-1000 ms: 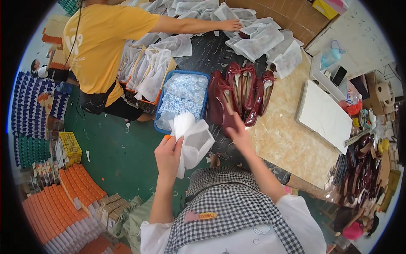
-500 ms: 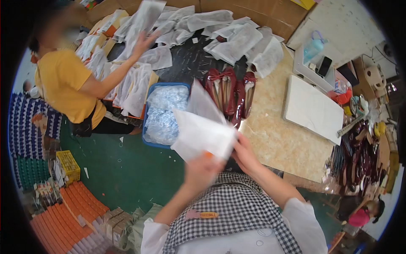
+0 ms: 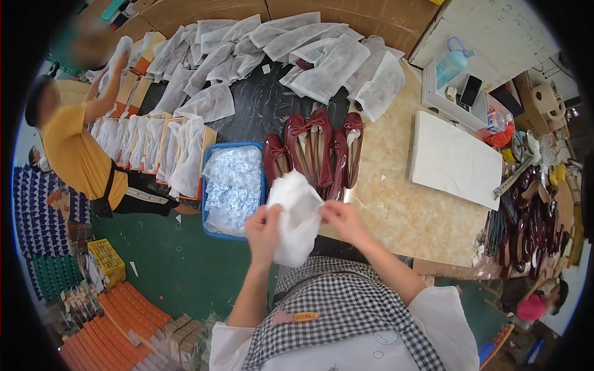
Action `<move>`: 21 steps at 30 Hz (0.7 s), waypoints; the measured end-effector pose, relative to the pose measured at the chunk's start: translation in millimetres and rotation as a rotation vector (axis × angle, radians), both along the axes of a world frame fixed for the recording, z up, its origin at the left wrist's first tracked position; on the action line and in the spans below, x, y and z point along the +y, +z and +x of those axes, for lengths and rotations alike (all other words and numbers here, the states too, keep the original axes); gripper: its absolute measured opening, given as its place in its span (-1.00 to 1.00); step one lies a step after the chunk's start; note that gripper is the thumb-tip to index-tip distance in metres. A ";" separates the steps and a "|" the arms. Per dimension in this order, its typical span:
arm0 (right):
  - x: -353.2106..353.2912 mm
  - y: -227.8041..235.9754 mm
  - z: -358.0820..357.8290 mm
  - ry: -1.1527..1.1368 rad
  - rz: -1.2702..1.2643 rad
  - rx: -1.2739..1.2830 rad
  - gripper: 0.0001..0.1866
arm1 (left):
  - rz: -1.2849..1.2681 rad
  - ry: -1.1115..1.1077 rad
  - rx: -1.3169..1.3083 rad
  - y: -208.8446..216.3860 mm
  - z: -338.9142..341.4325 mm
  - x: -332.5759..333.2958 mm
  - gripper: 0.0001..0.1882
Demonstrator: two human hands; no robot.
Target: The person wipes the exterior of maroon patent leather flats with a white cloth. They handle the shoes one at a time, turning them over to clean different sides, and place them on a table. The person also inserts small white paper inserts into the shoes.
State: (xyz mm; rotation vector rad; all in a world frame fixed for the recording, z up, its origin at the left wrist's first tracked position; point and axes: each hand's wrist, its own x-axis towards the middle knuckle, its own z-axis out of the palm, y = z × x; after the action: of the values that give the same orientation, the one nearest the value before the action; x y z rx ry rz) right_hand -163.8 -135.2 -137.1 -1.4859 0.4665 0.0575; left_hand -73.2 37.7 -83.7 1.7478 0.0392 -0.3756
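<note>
A white see-through shoe bag (image 3: 292, 238) hangs in front of my apron, its mouth spread apart. My left hand (image 3: 262, 235) is closed on the bag's left edge. On the other side, my right hand (image 3: 344, 221) pinches the rim of the mouth between thumb and fingers. Just beyond the bag, several dark red ballet flats (image 3: 318, 154) with bows lie side by side on the table, pale stuffing inside some of them. The bag overlaps the nearest shoes' lower ends. Left of my left hand stands a blue basket (image 3: 206, 224) filled with clear plastic packets (image 3: 232, 191).
Filled white bags (image 3: 331, 68) lie heaped along the table's far side. A white board (image 3: 456, 154) and a white tray (image 3: 431, 93) with a bottle and phone are on the right. At left, a co-worker in a yellow shirt (image 3: 77, 127) handles bags over boxes (image 3: 209, 137).
The bag has turned and opened at its mouth, and both hands now hold opposite sides. Another flat shows beside the basket. The co-worker's arms have moved left toward the far boxes.
</note>
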 end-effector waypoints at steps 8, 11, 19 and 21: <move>-70.1 -130.3 49.5 -0.483 -0.702 0.248 -0.48 | 0.330 -0.401 -0.484 25.9 4.2 -15.8 -0.65; -113.5 -117.9 8.1 -0.426 -0.443 0.262 -0.47 | 0.462 -0.441 -0.507 25.2 8.6 -13.7 -0.72; -116.1 134.0 -96.0 0.534 -0.310 0.181 -0.52 | 0.515 -0.499 -0.580 -7.0 7.3 -12.4 -0.79; -85.8 111.6 -80.7 0.546 -0.243 0.128 -0.54 | 0.371 -0.562 -0.487 8.7 -20.5 -15.3 -0.80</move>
State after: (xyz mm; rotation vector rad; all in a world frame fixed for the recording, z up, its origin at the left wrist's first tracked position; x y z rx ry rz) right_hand -244.5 -221.0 -25.6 -1.8218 0.1608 0.5451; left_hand -93.7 22.3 -75.0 2.1640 -0.7886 -0.3487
